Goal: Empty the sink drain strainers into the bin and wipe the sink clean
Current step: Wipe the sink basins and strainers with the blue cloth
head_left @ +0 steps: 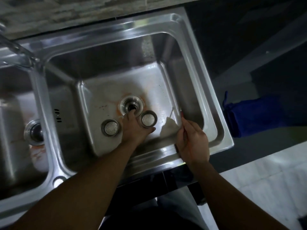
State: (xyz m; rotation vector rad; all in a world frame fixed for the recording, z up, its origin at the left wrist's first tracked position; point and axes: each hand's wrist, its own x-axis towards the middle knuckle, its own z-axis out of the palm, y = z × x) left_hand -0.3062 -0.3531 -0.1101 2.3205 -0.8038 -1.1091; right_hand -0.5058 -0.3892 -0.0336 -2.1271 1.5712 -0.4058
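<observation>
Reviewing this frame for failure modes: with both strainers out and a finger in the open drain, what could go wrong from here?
1. The left hand has a finger in the open drain; with no strainer in it, loosened grime could fall down the pipe.
2. Two strainer cups stand loose on the basin floor either side of that hand; drawing back could knock one over.
3. Orange residue rings the drain; touching it may smear it before wiping.

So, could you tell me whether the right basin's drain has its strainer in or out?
Out: the drain is an open dark hole, and two strainers stand on the basin floor beside it.
</observation>
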